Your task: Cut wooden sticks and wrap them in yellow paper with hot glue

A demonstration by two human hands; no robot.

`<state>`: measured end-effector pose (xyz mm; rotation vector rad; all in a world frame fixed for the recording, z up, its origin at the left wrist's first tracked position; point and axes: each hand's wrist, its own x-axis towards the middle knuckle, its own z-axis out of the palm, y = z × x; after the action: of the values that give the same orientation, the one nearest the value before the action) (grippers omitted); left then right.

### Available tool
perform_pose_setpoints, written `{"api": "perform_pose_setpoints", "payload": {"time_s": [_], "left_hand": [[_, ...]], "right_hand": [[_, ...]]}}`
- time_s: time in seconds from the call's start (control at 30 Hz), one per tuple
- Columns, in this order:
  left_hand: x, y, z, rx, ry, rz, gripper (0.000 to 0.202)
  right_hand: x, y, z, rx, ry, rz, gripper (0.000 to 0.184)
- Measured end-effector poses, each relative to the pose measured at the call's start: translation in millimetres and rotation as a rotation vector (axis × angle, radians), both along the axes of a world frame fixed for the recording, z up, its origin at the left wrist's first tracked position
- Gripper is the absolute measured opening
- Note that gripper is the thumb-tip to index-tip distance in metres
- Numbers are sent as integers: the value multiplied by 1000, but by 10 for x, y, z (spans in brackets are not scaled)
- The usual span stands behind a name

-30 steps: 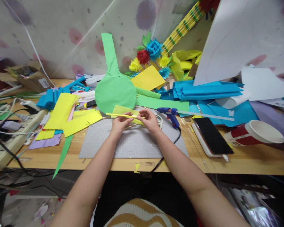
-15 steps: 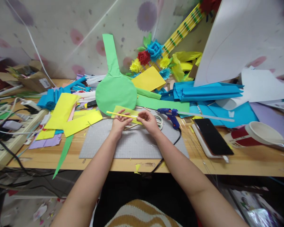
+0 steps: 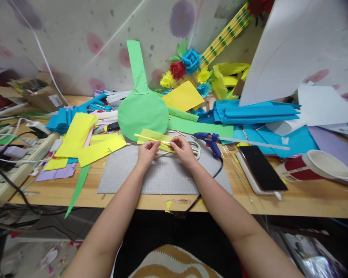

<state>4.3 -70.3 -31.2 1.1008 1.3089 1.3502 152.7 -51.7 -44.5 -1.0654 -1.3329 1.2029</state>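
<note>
Both my hands meet over the grey cutting mat (image 3: 162, 177). My left hand (image 3: 146, 153) and my right hand (image 3: 183, 150) each pinch a thin yellow paper stick (image 3: 147, 138), which runs out to the left past my left fingers. Under the stick lies a yellow-green paper sheet (image 3: 156, 136). Right behind it rests a large green paper shape (image 3: 142, 112) with a round body and a long neck. White-handled scissors (image 3: 195, 148) lie just right of my right hand.
A blue glue gun (image 3: 208, 139) lies on the mat's right edge, its cord running off the table front. A black phone (image 3: 262, 166) and a tipped red cup (image 3: 310, 166) lie at the right. Paper sheets, paper flowers (image 3: 185, 69) and a power strip (image 3: 14, 158) crowd the back and left.
My hands have moved closer together along the yellow stick, the right one sliding left. The stick's left end has shifted slightly to the right.
</note>
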Motion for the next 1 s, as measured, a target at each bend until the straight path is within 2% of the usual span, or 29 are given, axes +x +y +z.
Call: {"api": "perform_pose_setpoints", "payload": {"time_s": [0.13, 0.27, 0.4, 0.53, 0.7, 0.83, 1.0], "left_hand": [[41, 13, 10, -75, -144, 20, 36], [31, 13, 2, -100, -154, 33, 34], [25, -3, 34, -102, -181, -27, 37], [23, -10, 58, -119, -198, -43, 41], [15, 1, 41, -107, -147, 5, 37], [-2, 8, 71, -132, -193, -7, 39], [-28, 27, 71, -132, -234, 37, 35]], "right_hand": [[-42, -31, -9, 47, -51, 42, 26], [-30, -29, 7, 77, -184, 62, 24], [-5, -31, 41, 120, -352, 33, 23], [4, -55, 78, 133, -388, -17, 21], [17, -74, 89, 151, -479, 0, 21], [42, -66, 78, 175, -503, -10, 23], [71, -74, 89, 215, -569, 3, 21]]}}
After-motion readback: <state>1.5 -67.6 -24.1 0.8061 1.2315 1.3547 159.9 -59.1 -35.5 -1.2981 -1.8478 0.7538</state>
